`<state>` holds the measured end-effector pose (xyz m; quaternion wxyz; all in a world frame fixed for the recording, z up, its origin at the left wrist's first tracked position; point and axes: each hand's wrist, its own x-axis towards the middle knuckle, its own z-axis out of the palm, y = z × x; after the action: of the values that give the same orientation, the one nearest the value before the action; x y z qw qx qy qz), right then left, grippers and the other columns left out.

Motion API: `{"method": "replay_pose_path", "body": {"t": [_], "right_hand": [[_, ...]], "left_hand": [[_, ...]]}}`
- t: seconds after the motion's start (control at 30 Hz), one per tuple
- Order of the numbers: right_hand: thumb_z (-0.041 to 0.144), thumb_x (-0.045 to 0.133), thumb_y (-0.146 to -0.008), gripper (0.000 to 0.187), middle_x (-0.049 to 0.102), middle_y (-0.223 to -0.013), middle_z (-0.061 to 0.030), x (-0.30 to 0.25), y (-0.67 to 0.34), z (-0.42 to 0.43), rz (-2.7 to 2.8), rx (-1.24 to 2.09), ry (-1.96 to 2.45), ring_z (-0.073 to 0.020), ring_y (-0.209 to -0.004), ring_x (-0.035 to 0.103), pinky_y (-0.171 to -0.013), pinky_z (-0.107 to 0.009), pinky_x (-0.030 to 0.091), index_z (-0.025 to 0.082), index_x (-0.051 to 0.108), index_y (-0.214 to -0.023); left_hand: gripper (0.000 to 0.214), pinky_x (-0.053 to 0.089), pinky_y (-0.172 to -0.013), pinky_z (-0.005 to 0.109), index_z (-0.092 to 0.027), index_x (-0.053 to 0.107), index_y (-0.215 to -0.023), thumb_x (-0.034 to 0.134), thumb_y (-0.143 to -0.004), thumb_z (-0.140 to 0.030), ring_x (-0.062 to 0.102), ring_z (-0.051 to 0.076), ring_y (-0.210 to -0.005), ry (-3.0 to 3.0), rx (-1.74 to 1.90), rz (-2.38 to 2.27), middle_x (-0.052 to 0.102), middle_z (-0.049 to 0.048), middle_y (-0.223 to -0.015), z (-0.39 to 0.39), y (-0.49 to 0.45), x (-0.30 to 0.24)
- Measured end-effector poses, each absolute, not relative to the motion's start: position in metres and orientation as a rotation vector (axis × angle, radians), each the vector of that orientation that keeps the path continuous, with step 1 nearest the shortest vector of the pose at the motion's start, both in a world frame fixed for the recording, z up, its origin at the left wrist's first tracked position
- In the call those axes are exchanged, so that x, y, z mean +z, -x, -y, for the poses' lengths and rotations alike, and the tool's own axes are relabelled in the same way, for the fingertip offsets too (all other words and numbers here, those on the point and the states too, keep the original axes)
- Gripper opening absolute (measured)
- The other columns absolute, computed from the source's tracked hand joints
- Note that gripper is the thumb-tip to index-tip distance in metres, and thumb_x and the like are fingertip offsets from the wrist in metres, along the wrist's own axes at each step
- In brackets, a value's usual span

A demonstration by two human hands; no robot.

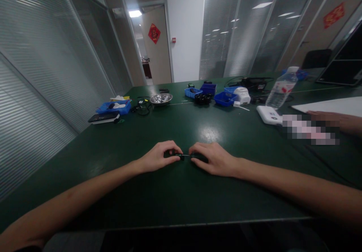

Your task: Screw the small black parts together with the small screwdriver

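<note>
Low over the middle of the green table (135, 199), my two hands face each other with a small gap between the fingertips. My right hand (213, 157) is closed around the dark handle of what looks like a small screwdriver (186, 155). Its thin, shiny shaft points left. Pinched between thumb and fingers of my left hand (158, 156) is a small dark part (181, 157), mostly hidden by the fingers. The shaft's tip meets this part, but whether it sits inside cannot be made out.
At the back stand a metal bowl (161, 99), a blue bin (225, 99) and a blue tray (113, 107). To the right are a water bottle (281, 89), a white device (268, 115) and another person's hand (325, 117) near a white sheet (339, 105).
</note>
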<state>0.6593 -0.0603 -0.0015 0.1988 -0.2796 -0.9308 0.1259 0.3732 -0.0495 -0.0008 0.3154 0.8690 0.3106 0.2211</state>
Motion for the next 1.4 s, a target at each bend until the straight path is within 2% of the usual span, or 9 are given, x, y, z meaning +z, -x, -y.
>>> {"method": "replay_pose_path", "body": {"t": [0.37,0.7,0.83,1.07,1.13,1.23,1.3,1.4], "right_hand": [[0.035,0.048,-0.107,0.024,0.066,-0.107,-0.0059,-0.0037,-0.6582,0.0619,2.699,0.269,0.693,-0.0152,-0.076,0.06,-0.064,-0.028,0.042,0.021,0.056,-0.125],[0.034,0.044,-0.109,0.024,0.063,-0.109,-0.0064,-0.0039,-0.6556,0.0637,2.755,0.192,0.689,-0.0151,-0.074,0.058,-0.06,-0.028,0.039,0.02,0.053,-0.127],[0.035,0.046,-0.108,0.026,0.064,-0.112,-0.007,-0.0049,-0.656,0.064,2.693,0.226,0.767,-0.0151,-0.074,0.06,-0.062,-0.028,0.042,0.021,0.052,-0.129],[0.031,0.053,-0.104,0.024,0.067,-0.112,-0.0068,-0.0069,-0.6575,0.0591,2.554,0.247,0.971,-0.0193,-0.084,0.065,-0.071,-0.032,0.047,0.021,0.055,-0.125],[0.031,0.055,-0.103,0.022,0.068,-0.11,-0.0065,-0.0063,-0.6579,0.0577,2.522,0.259,1.02,-0.0202,-0.086,0.065,-0.072,-0.033,0.047,0.021,0.056,-0.123],[0.031,0.055,-0.102,0.02,0.069,-0.11,-0.0067,-0.0047,-0.6581,0.0569,2.5,0.256,1.069,-0.0205,-0.085,0.066,-0.072,-0.033,0.047,0.021,0.057,-0.12],[0.031,0.055,-0.102,0.019,0.069,-0.11,-0.0068,-0.0038,-0.6578,0.0569,2.499,0.254,1.076,-0.0206,-0.085,0.066,-0.072,-0.033,0.047,0.021,0.057,-0.118],[0.031,0.055,-0.102,0.02,0.069,-0.11,-0.0067,-0.0035,-0.657,0.0569,2.498,0.266,1.068,-0.0207,-0.086,0.066,-0.074,-0.034,0.047,0.021,0.058,-0.118]], "left_hand": [[0.027,0.046,-0.076,0.028,-0.017,0.073,-0.114,0.07,-0.096,-0.038,0.059,0.016,-0.083,-2.27,0.557,-0.775,0.066,0.0066,-0.099,0.0487,-0.3753,-0.0032],[0.026,0.045,-0.077,0.028,-0.017,0.074,-0.112,0.068,-0.097,-0.037,0.059,0.017,-0.086,-2.281,0.518,-0.736,0.066,0.0061,-0.099,0.05,-0.3778,-0.0009],[0.034,0.044,-0.077,0.028,-0.019,0.071,-0.122,0.069,-0.097,-0.04,0.056,0.016,-0.081,-2.298,0.505,-0.766,0.063,0.0041,-0.094,0.051,-0.3769,-0.0002],[0.051,0.045,-0.078,0.028,-0.025,0.058,-0.144,0.071,-0.096,-0.037,0.058,0.015,-0.083,-2.264,0.506,-0.766,0.065,0.003,-0.099,0.051,-0.3763,-0.0017],[0.05,0.045,-0.076,0.027,-0.023,0.059,-0.141,0.072,-0.095,-0.037,0.059,0.015,-0.082,-2.239,0.502,-0.783,0.065,0.0029,-0.098,0.0512,-0.3769,-0.0014],[0.034,0.047,-0.077,0.028,-0.018,0.069,-0.122,0.071,-0.095,-0.039,0.059,0.016,-0.083,-2.264,0.506,-0.779,0.066,0.0051,-0.099,0.0525,-0.3777,-0.0003],[0.026,0.048,-0.081,0.03,-0.017,0.072,-0.112,0.069,-0.096,-0.037,0.06,0.018,-0.089,-2.317,0.527,-0.75,0.067,0.0072,-0.103,0.0539,-0.3779,0.0009],[0.019,0.048,-0.094,0.035,-0.018,0.072,-0.111,0.068,-0.097,-0.031,0.06,0.021,-0.105,-2.403,0.577,-0.706,0.066,0.0085,-0.11,0.0566,-0.3779,0.0033]]}}
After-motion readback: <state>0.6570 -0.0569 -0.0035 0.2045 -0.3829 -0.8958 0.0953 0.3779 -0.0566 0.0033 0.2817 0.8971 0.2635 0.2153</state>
